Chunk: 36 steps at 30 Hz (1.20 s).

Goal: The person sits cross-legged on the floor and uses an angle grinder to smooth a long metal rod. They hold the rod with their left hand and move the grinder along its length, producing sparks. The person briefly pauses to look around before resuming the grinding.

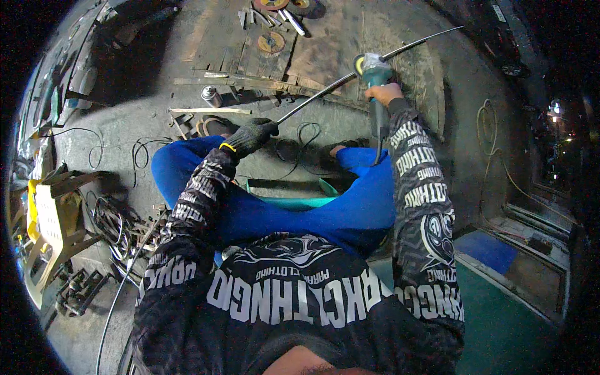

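In a dark knitted glove with a yellow cuff, my left hand [252, 137] is closed round the near end of a long thin metal rod [320, 95]. The rod slants up and away to the right, out over wooden boards. My bare right hand [385, 94] grips a teal and grey angle grinder [377, 75]. The grinder's yellowish disc [359, 64] is at the rod, about midway along it; whether they touch I cannot tell. A cord runs down from the grinder's rear past my right knee.
Wooden boards [312, 56] lie ahead, with a loose grinding disc [271, 42] and several metal tools on them. A spray can [211, 95] stands near their left edge. Cables and metal scraps lie on the left, beside a yellow chair [53, 212]. A hose [490, 125] trails at the right.
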Each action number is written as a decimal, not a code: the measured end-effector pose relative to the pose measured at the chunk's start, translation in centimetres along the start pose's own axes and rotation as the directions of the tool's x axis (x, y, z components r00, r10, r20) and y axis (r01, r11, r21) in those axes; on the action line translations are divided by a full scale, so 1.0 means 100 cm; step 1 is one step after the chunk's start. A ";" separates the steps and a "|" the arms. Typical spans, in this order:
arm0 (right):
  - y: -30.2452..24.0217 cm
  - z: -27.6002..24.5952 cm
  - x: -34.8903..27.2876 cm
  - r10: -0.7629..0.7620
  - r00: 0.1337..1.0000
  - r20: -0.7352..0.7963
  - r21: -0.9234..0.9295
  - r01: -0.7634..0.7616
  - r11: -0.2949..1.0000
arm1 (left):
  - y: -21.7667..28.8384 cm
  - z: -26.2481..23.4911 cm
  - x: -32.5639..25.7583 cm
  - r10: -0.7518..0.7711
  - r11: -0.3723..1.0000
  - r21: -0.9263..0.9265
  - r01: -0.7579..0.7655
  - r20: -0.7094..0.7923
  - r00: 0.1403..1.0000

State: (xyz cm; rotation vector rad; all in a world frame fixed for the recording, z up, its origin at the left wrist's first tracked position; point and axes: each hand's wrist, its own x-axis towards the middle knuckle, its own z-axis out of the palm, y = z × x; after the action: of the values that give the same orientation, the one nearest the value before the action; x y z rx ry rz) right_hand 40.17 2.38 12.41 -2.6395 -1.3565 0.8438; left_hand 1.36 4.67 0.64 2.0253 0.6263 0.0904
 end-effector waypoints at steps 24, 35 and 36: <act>-0.099 0.095 -0.145 0.045 0.999 0.016 0.022 -0.046 0.999 | -0.023 0.019 -0.001 -0.045 0.972 -0.233 0.016 -0.121 0.992; -0.097 0.100 -0.142 -0.027 0.999 0.040 0.032 0.025 0.999 | -0.006 0.008 -0.008 0.204 0.959 0.208 -0.191 -0.045 0.978; -0.095 0.098 -0.140 -0.005 0.999 0.053 0.011 0.004 1.000 | -0.010 0.010 -0.006 0.377 0.842 0.433 -0.320 -0.049 0.925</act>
State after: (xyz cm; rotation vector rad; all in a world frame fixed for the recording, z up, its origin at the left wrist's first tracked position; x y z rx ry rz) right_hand 21.80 -4.43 13.08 -2.6229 -1.3648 0.9242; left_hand 0.75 3.99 -0.58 2.5562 0.3652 0.3366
